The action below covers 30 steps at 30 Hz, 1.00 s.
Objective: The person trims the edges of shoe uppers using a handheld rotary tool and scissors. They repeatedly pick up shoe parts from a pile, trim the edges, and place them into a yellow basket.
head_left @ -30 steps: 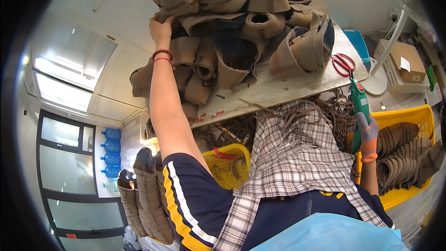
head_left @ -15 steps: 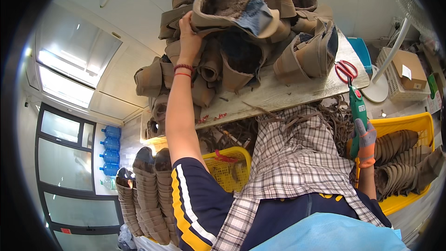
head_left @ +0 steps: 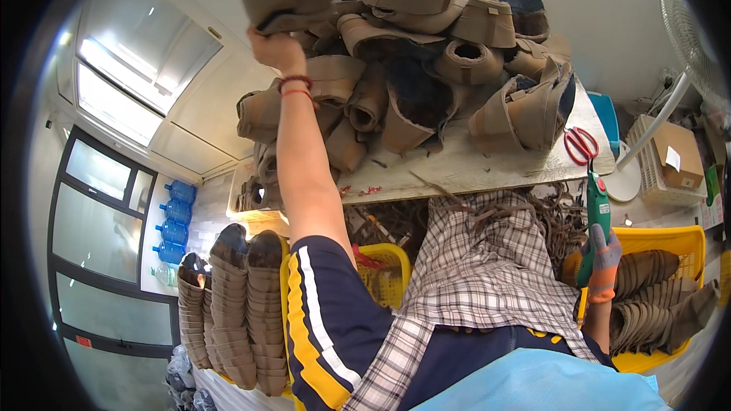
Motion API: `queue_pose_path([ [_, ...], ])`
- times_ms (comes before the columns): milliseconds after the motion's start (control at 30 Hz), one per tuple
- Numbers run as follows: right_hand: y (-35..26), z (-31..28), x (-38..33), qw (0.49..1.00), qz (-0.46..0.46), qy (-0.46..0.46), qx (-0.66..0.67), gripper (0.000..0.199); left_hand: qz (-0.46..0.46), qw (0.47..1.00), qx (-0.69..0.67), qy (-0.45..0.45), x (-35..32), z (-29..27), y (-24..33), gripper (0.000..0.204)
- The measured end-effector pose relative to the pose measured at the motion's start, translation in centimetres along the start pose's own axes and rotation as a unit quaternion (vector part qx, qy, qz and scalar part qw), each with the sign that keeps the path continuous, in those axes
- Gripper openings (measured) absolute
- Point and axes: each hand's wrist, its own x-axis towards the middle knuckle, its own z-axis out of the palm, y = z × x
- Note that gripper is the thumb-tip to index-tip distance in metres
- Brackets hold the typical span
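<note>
My left hand (head_left: 278, 52) is raised at the far left of the pile, its fingers closed on a brown fleece-lined shoe upper (head_left: 293, 4), blurred by motion and tilted. Beside and below it lies a heap of similar shoe uppers (head_left: 415, 0) on the worn work table (head_left: 487, 164). My right hand (head_left: 605, 255), in a grey and orange glove, grips a green handheld power tool (head_left: 598, 205) upright at the table's right corner. Red-handled scissors (head_left: 581, 144) show just above the tool's tip; I cannot tell whether they touch it.
A yellow basket (head_left: 662, 240) with nested uppers stands right, a smaller yellow basket (head_left: 392, 266) under the table. Tall stacks of uppers (head_left: 232, 304) rise at left. Brown trimmings (head_left: 552, 217) hang by the table edge. A fan (head_left: 685, 38) and cardboard box (head_left: 674, 156) are at right.
My left hand has lifted the shoe upper off the heap and carried it up and left, uncovering other uppers. My right hand keeps its grip on the green tool. The view has shifted slightly.
</note>
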Motion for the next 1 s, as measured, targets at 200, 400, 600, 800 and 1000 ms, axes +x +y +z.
queue_pose_path([
  [200,0.7,-0.1,0.1,1.000,-0.009,-0.003,-0.017,0.027,-0.069,0.990,0.120,0.008,5.5,3.9,-1.7,0.053],
  [400,1.9,0.5,0.2,0.998,0.011,-0.005,-0.057,0.027,-0.035,0.890,0.267,-0.369,0.7,7.7,-8.4,0.052],
  [600,1.9,0.4,0.3,0.999,0.024,-0.009,-0.044,0.024,-0.022,0.930,0.224,-0.292,1.3,4.3,-8.9,0.046],
  [800,3.5,0.3,1.0,0.994,-0.028,-0.019,-0.101,0.027,-0.072,0.965,0.033,-0.249,-1.4,1.1,-6.0,0.031],
  [1000,1.9,0.5,0.6,0.998,0.013,-0.015,-0.067,0.028,-0.525,0.610,-0.332,-0.491,-27.6,-5.6,6.9,0.030],
])
